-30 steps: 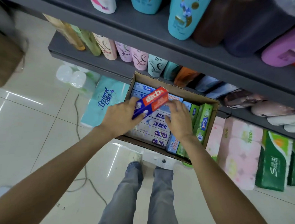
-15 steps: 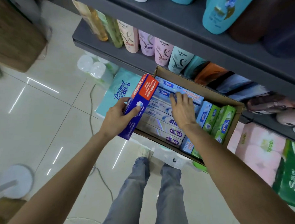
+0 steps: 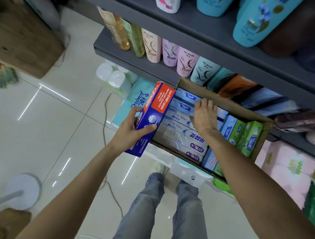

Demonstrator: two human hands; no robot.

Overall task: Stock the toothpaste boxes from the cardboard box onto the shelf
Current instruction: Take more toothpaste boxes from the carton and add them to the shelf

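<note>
The left hand (image 3: 129, 130) grips a red-and-blue toothpaste box (image 3: 152, 115) just beside the cardboard box's (image 3: 226, 102) left wall. The right hand (image 3: 203, 116) reaches into the cardboard box, fingers curled over a pale blue toothpaste box (image 3: 184, 98) among packed rows. Shampoo bottles (image 3: 170, 51) line the grey shelf (image 3: 151, 68) beyond.

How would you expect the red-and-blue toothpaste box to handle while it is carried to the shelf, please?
The red-and-blue box probably stays stiff: its edges look straight in the left hand. It seems light, since one hand holds it by its lower end. Its flat faces should not roll, though the glossy card may slip.
</note>
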